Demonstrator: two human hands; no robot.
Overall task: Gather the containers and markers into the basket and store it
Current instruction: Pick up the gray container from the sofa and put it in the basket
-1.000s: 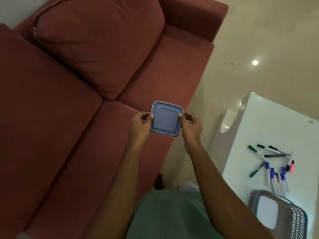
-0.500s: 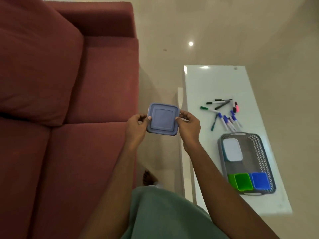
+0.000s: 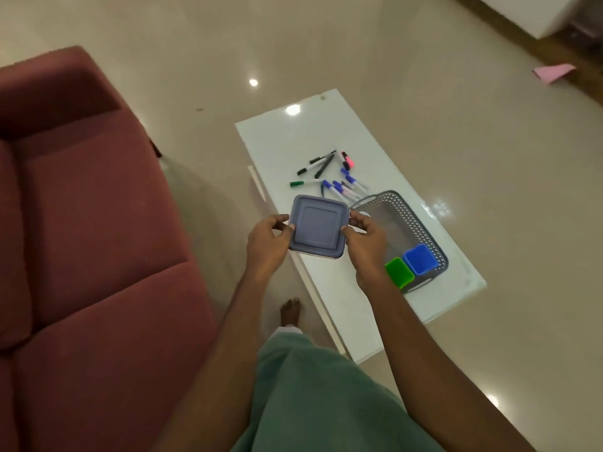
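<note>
Head view shows the left hand (image 3: 267, 244) and the right hand (image 3: 367, 244) each gripping one side of a square lidded container (image 3: 316, 227), thumbs on the lid, held in the air over the white table (image 3: 277, 138). Just beside, a grey basket (image 3: 411, 207) holds a green container (image 3: 398, 272) and a blue container (image 3: 420, 259). The markers (image 3: 332, 177) lie loose behind the basket.

Dim, warm light from overhead, mirrored as bright spots on the glossy beige floor (image 3: 424, 93) and as glare near the far edge of the glossy white rectangular table (image 3: 287, 135). Soft and blurred, bent toward the edges; blocky noise on the shadowed maroon fabric sofa (image 3: 98, 223).
</note>
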